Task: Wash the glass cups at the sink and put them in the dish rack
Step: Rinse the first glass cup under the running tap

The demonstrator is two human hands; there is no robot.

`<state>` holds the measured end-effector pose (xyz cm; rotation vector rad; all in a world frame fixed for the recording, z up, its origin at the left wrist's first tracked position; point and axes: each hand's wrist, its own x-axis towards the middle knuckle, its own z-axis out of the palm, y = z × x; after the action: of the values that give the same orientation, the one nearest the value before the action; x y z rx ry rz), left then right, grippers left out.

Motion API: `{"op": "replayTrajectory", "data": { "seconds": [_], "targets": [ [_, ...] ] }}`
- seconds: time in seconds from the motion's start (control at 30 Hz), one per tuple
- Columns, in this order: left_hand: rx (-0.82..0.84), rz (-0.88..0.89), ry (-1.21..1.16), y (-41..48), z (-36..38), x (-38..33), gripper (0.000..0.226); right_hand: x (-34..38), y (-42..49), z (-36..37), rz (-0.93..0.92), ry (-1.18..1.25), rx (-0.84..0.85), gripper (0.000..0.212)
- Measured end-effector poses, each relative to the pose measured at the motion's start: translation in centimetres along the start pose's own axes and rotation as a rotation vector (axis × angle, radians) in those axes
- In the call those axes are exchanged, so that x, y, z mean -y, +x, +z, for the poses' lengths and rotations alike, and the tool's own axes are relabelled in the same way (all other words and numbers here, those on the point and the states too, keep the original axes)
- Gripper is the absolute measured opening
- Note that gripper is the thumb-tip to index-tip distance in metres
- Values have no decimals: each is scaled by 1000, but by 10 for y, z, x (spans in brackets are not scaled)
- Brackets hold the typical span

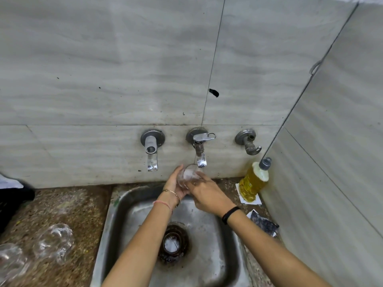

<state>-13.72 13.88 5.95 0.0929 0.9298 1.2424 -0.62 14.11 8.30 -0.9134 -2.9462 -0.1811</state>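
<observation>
A clear glass cup (189, 174) is held tilted under the middle tap (200, 151), over the back of the steel sink (116, 212). My left hand (176, 184) cups it from the left with its fingers reaching up along the glass. My right hand (204, 194) grips it from the right and below. Several more glass cups (55, 241) lie on the speckled counter to the left of the sink. At the far left edge sits a dark object (12, 200), too cut off to tell whether it is the dish rack.
A second spout (152, 151) and a small valve (248, 141) stick out of the tiled wall beside the tap. A bottle of yellow liquid (253, 181) stands at the right back corner, a crumpled packet (264, 222) in front of it. The drain strainer (173, 243) sits mid-sink.
</observation>
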Motion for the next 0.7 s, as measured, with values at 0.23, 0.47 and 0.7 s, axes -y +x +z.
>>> {"op": "replayTrajectory", "data": {
  "seconds": [0.23, 0.47, 0.7],
  "targets": [
    [-10, -64, 111, -6, -7, 12, 58, -6, 9, -8, 0, 33, -69, 32],
    [69, -204, 110, -19, -10, 18, 65, -20, 22, -11, 452, 1076, 30, 26],
    [110, -313, 0, -30, -22, 15, 73, -10, 39, 2, 692, 1335, 204, 46]
  ]
}}
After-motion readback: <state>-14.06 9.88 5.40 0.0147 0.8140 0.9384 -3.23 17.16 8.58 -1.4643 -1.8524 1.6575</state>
